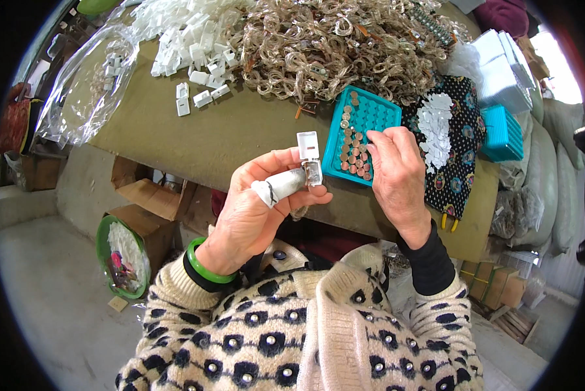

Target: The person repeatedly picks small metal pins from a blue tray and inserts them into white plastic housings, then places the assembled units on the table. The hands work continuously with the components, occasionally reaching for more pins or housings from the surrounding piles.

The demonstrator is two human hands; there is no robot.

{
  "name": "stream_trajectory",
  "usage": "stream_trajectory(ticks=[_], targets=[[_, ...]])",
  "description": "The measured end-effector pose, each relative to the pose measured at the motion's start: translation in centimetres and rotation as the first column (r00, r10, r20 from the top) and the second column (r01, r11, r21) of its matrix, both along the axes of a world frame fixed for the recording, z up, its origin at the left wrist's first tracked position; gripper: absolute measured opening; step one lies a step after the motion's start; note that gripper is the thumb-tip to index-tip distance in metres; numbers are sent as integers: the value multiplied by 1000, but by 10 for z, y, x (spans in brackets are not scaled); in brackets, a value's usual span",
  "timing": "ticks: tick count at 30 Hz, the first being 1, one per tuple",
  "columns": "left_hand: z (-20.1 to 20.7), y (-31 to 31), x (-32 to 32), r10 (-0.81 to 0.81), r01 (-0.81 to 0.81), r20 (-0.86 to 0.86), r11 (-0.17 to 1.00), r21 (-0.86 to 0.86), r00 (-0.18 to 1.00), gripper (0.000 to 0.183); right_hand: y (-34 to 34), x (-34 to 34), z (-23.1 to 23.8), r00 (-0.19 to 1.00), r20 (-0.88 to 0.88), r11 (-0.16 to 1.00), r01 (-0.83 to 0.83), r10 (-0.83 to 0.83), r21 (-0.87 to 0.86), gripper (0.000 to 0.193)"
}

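Note:
My left hand (237, 212) grips a small white plastic case (308, 144), its lid flipped up and its lower half facing me. A white wrapping covers one finger of this hand. My right hand (400, 179) is at the right edge of a teal tray (382, 116), thumb and forefinger pinched together. Whatever lies between those fingertips is too small or hidden to make out. Rows of round coppery and silvery discs (353, 158) fill the tray's near and left pockets. Further off on the table are a few loose white cases (183, 99).
Tangled clear wire bundles (331, 52) heap along the back, beside a pile of white cases (191, 49). A clear plastic bag (87, 85) lies at left. On the right, flat white pieces (436, 124) rest on patterned cloth (467, 140), with yellow tool handles (449, 222) nearby and stacked teal trays (502, 133) beyond.

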State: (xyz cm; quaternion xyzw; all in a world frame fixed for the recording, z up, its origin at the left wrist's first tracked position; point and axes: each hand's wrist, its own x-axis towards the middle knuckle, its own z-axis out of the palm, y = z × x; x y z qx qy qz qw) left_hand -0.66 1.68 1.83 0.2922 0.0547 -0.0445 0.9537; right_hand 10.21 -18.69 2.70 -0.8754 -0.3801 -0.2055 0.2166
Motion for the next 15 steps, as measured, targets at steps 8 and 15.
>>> stream_trajectory(ticks=[8, 15], targets=[[-4, -4, 1, -28, 32, -111, 999, 38, 993, 30, -8, 7, 5, 984, -163, 996, -71, 78, 46, 14], [-4, -6, 2, -53, 51, -181, 999, -12, 982, 18, -1, -3, 10, 953, -292, 993, -55, 83, 104, 13]])
